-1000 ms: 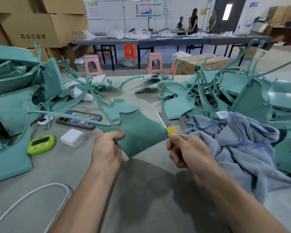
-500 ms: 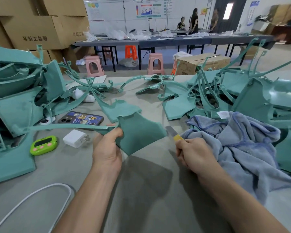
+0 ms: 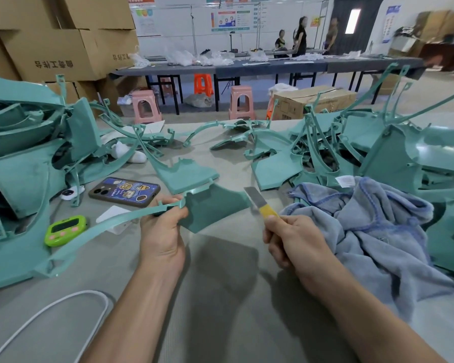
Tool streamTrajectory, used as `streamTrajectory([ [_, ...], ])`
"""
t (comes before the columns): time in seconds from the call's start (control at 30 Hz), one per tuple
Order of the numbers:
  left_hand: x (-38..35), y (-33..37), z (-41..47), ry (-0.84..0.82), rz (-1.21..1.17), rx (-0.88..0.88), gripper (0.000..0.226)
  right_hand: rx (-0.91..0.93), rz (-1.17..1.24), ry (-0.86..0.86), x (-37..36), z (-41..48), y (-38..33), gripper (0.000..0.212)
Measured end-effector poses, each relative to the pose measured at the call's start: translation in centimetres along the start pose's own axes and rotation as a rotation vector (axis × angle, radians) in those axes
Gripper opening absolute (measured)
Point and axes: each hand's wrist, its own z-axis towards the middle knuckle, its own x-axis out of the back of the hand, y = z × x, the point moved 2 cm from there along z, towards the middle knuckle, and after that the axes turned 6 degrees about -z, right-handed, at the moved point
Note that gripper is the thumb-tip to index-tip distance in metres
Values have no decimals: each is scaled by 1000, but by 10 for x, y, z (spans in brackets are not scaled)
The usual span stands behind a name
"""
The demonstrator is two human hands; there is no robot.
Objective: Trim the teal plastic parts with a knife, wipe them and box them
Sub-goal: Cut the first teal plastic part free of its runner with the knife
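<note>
My left hand (image 3: 163, 231) grips a teal plastic part (image 3: 215, 205) at the joint between its flat panel and its long thin arm, which sweeps down to the left. My right hand (image 3: 291, 242) holds a knife (image 3: 260, 203) with a yellow handle and grey blade; the blade points up and left, just right of the panel's edge, without touching it. A crumpled blue-grey cloth (image 3: 372, 229) lies right of my right hand. Piles of teal parts sit at the left (image 3: 24, 166) and right (image 3: 393, 153).
On the grey table (image 3: 220, 310) lie a phone (image 3: 125, 191), a green timer (image 3: 64, 230), a white charger block (image 3: 116, 218) and a white cable (image 3: 63, 305). Cardboard boxes (image 3: 53, 48) stand at the back left, stools and another box beyond the far edge.
My left hand has turned the teal part so its long arm now swings down to the left. The knife has risen again beside the panel's right edge.
</note>
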Motion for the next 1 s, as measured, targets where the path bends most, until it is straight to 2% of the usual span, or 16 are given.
streamTrajectory([
  [0.07,-1,0,-1,-6,-20,19,49,-1,25,-37,-4,-1,0,44],
  [0.13,-2,-1,-1,3,-58,65,57,-46,-77,17,-1,2,3,43],
  [0.2,-2,-3,1,29,-80,151,53,-45,-93,71,3,4,5,43],
  [0.3,-5,-4,0,24,-83,293,34,75,66,104,7,3,0,47],
  [0.37,-8,-6,-3,5,-92,328,29,214,82,131,9,1,-6,46],
  [0.53,-9,-7,-4,43,-56,378,21,454,-250,120,14,-3,-11,32],
  [0.67,-10,-6,-4,41,-50,437,18,507,-540,-51,18,-7,-12,26],
  [0.77,-11,-7,-7,26,-34,479,18,531,-647,-125,21,-8,-13,25],
  [0.83,-11,-7,-8,23,-19,491,18,518,-642,-32,24,-4,-11,26],
  [0.93,-10,-5,-7,42,-11,483,17,414,-558,319,36,5,-6,27],
  [1.0,-10,-5,-7,47,-9,484,15,401,-471,394,42,8,-5,28],
])
